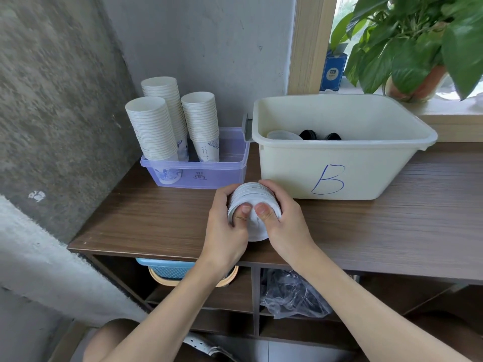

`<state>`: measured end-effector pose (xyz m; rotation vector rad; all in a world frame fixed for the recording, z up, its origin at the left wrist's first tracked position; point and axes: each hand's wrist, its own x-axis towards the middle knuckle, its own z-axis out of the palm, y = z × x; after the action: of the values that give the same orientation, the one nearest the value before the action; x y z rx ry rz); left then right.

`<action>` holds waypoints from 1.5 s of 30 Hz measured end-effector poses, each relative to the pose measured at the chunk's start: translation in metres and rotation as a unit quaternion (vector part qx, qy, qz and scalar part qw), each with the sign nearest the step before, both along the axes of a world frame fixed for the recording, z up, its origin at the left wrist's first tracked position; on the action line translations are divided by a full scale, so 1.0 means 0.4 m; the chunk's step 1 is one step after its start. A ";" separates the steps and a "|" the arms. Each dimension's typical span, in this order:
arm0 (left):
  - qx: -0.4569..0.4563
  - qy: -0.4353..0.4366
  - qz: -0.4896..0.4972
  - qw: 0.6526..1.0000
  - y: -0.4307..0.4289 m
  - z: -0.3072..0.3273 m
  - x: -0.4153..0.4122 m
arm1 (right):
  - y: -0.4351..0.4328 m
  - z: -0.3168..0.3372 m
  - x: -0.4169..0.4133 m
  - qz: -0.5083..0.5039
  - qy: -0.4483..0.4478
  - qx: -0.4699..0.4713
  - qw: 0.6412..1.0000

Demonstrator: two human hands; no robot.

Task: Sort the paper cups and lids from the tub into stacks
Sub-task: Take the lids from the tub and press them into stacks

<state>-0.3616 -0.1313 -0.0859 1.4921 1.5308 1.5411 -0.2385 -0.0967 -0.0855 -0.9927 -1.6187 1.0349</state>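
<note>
Both hands clasp one nested stack of white paper cups (251, 197) lying on its side above the wooden counter, bases toward me. My left hand (224, 226) grips its left side and my right hand (283, 220) its right, thumbs pressed on the nearest cup's base. Just behind stands the cream tub (337, 168) marked "B", holding a white lid (283, 135) and black lids (320, 135). At the back left a lilac tray (209, 173) holds three tall upright stacks of white cups (172, 121).
The wooden counter (392, 231) runs to the right, with a concrete wall at the left and behind. A potted plant (413, 48) and a blue box (333, 71) sit on the window sill. Open shelves below hold a blue basket (167, 269) and crumpled plastic (292, 293).
</note>
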 end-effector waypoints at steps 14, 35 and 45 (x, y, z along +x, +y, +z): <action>-0.059 0.030 -0.087 0.994 0.002 0.018 -0.066 | -0.007 0.003 0.003 0.008 -0.052 -0.019 0.998; -0.093 0.096 -0.172 0.976 0.005 0.048 -0.117 | 0.000 0.001 0.003 0.003 -0.076 0.026 0.997; -0.037 -0.095 -0.059 0.993 0.003 0.021 -0.025 | -0.005 0.027 0.005 0.047 0.034 -0.027 0.998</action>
<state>-0.3715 -0.1300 -0.0777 1.3291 1.3527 1.4946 -0.2367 -0.0989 -0.0748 -0.9158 -1.6017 1.1691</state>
